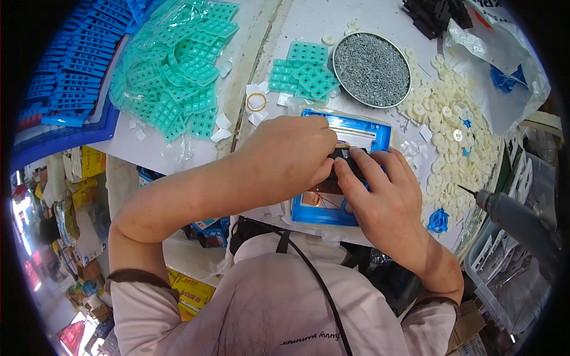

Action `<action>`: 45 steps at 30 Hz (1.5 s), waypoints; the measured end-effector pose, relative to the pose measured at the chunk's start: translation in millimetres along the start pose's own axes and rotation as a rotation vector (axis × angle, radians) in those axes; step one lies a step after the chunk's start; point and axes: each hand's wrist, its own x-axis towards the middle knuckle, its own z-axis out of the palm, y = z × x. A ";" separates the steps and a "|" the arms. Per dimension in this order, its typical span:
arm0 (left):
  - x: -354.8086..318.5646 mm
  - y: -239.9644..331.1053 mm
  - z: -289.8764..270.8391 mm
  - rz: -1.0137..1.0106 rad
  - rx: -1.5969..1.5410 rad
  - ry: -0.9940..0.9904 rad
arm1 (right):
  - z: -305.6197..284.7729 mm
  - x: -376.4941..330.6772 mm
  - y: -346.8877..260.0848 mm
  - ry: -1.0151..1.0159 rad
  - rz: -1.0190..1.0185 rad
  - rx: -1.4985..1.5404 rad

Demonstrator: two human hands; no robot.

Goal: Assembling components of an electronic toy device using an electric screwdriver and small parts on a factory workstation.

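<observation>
A shallow rectangular blue plastic housing (383, 132) lies on the table in front of me, with thin wires and a round copper-coloured piece (310, 199) inside it. A black part (354, 168) sits across its middle, under my fingers. My left hand (291, 153) reaches over the housing from the left, its fingers curled and pinched at the black part's edge; what lies between the fingertips is hidden. From the right, my right hand (386, 193) bends over the housing, its fingertips gripping the black part close to my left fingers.
Green rubber keypads (306, 74) lie behind the housing, beside a round dish of small screws (373, 68). Many cream plastic discs (445, 130) spread to the right, near a power screwdriver (510, 213). A bag of green keypads (184, 65) and a crate of blue parts (80, 74) stand left.
</observation>
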 end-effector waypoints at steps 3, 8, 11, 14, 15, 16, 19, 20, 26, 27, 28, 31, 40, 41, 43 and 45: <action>2.0 -10.1 -4.1 0.079 -0.012 -0.025 | 1.1 -0.2 1.5 0.030 0.030 0.054; 68.4 -26.8 -29.8 -0.004 0.090 0.214 | 2.4 -2.5 3.8 0.081 0.099 0.154; 105.6 -48.9 0.5 0.203 0.317 0.363 | 0.6 -5.5 0.8 0.127 0.119 0.189; 127.3 -60.2 20.0 0.269 0.463 0.222 | -34.3 -20.4 -4.3 0.102 0.187 0.243; 123.6 -61.6 20.6 0.241 0.471 0.208 | -51.8 -31.2 -5.3 0.133 0.203 0.259; 123.3 -59.2 18.7 0.231 0.459 0.198 | -75.9 -48.7 -8.5 0.156 0.235 0.257; 122.0 -58.2 17.4 0.243 0.448 0.182 | -112.7 -117.5 16.1 0.883 -0.030 0.234; 122.7 -57.6 17.4 0.240 0.456 0.183 | -122.7 -121.1 21.4 1.122 -0.088 0.198; 136.1 -53.7 17.8 0.244 0.591 0.239 | -106.8 -19.4 75.1 0.861 0.081 1.074; 140.6 -52.5 16.1 0.227 0.655 0.200 | -105.4 -25.0 103.9 0.466 -0.157 1.195; 142.8 -52.0 14.1 0.206 0.725 0.154 | -98.5 -13.9 105.5 0.434 -0.152 1.211; 133.6 -46.6 0.9 0.152 0.652 0.243 | -86.4 16.8 85.7 0.413 -0.042 1.167; -28.8 17.1 21.3 0.280 -0.057 0.429 | -64.7 14.5 -7.4 0.575 -0.073 1.565; -35.5 17.6 27.3 0.267 -0.072 0.461 | -63.5 16.8 -11.4 0.567 -0.107 1.570; -41.0 14.3 35.7 0.263 -0.075 0.488 | -62.4 23.5 -17.4 0.533 -0.146 1.567; -42.9 13.8 41.2 0.247 -0.097 0.541 | -61.8 28.0 -22.3 0.518 -0.134 1.565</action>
